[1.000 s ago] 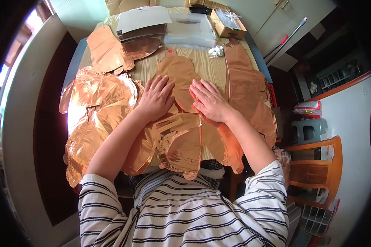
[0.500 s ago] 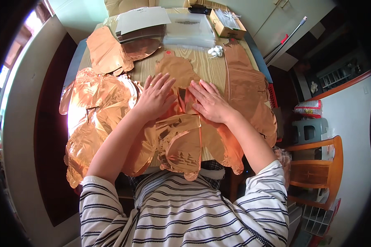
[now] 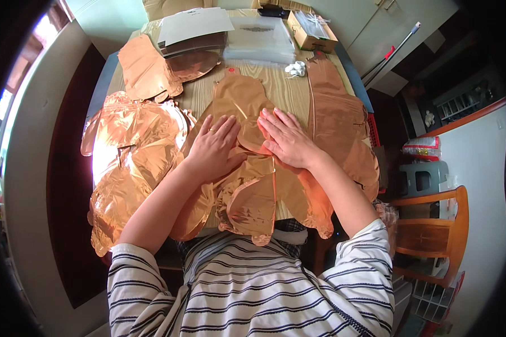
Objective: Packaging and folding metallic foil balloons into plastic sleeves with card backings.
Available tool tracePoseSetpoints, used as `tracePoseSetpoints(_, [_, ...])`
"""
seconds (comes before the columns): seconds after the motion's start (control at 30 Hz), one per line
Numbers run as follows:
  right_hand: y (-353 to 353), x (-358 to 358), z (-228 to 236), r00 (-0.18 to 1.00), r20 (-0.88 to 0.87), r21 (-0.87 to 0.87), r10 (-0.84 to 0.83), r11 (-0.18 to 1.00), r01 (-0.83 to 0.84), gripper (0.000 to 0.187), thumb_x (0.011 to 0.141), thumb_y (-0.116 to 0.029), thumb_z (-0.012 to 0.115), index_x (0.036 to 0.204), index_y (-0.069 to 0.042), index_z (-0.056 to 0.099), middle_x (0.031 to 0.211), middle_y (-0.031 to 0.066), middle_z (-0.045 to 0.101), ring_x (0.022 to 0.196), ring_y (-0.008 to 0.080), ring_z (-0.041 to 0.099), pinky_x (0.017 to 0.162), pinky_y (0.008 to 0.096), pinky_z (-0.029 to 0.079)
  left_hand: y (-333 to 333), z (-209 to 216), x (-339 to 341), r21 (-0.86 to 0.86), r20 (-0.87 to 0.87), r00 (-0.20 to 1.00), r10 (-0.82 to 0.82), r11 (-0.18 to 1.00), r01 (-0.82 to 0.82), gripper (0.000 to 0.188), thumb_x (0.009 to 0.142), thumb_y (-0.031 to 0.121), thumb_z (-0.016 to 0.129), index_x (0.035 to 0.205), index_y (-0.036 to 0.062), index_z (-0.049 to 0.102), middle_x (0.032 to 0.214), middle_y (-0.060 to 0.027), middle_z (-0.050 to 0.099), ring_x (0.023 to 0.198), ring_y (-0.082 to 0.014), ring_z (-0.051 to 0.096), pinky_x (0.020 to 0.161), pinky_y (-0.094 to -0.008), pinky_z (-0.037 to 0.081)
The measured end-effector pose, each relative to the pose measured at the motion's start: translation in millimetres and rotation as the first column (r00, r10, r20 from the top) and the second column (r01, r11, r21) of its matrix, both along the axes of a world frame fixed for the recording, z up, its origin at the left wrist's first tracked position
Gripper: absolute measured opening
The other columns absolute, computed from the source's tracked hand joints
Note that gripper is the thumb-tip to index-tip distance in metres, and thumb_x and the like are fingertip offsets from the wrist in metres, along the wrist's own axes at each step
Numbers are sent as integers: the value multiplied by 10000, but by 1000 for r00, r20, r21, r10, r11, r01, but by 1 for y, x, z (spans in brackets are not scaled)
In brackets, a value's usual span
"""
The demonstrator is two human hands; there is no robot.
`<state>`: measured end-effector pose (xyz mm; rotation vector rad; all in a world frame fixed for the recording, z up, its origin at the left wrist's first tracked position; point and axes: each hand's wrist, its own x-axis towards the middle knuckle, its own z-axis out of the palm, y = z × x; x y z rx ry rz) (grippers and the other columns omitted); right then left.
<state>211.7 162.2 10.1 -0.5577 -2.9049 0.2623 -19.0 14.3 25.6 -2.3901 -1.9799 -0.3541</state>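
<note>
A flat, copper-coloured foil balloon (image 3: 239, 104) lies in front of me, its narrow tab with a red spot pointing to the far side. My left hand (image 3: 212, 147) rests palm down on its left part, fingers outstretched. On the right part lies my right hand (image 3: 287, 136), also flat, its thumb toward the middle. Between the hands the foil is folded over itself, and its lower lobes (image 3: 250, 205) reach past the table's near edge. What lies under both palms is hidden.
Crumpled, shiny foil balloons (image 3: 135, 151) cover the table's left side; flatter ones (image 3: 337, 112) lie at right. Toward the back are white sheets (image 3: 194, 27), clear plastic sleeves (image 3: 258, 42), a cardboard box (image 3: 312, 36) and a small white bundle (image 3: 296, 69). A wooden chair (image 3: 458, 224) stands at right.
My left hand has slid a little nearer to me. The foil between my hands has flattened, and its raised fold there is gone. My right hand has barely moved.
</note>
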Motion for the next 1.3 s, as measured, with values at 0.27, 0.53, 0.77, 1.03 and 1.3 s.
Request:
tracePoseSetpoints(0.27, [-2,-2,2,1000,10,-10,-13,1000,13,610,1047,-386,459,1569,-89,352,1662,120,279,1528,367,223,1247,512,154,-5,-16,2,39,11,1000,19,999,-19,779,970,526,523,1501,-32,408,1567,-216,399,1488,-373,324,1235,-529,188])
tracePoseSetpoints(0.53, [-5,-4,6,997,80,10,-14,1000,13,617,1052,-399,446,1592,-128,317,1674,98,255,1535,369,207,1251,530,136,-10,-14,6,47,77,996,36,998,-40,781,952,522,556,1490,-28,422,1531,-228,426,1465,-406,339,1217,-552,217])
tracePoseSetpoints(0.77, [-6,-4,6,991,131,39,-37,999,32,637,1049,-433,443,1603,-155,298,1677,93,246,1545,363,180,1251,534,134,-2,0,7,136,204,979,-14,991,-14,603,945,357,626,1423,12,500,1477,-209,474,1421,-386,398,1203,-545,259])
tracePoseSetpoints(1.03, [-5,-5,3,991,125,45,-38,998,33,677,1032,-481,460,1602,-156,295,1673,97,254,1541,364,192,1249,537,135,24,-13,20,194,219,953,-207,967,166,434,907,241,650,1293,45,614,1334,-120,585,1315,-279,523,1178,-541,323])
tracePoseSetpoints(1.3, [-26,17,6,999,44,29,20,999,-22,666,1037,-471,462,1566,-80,362,1646,129,301,1527,363,223,1245,548,129,22,-19,21,207,252,951,-178,970,127,413,885,229,663,1267,76,638,1305,-92,605,1307,-266,534,1180,-552,319])
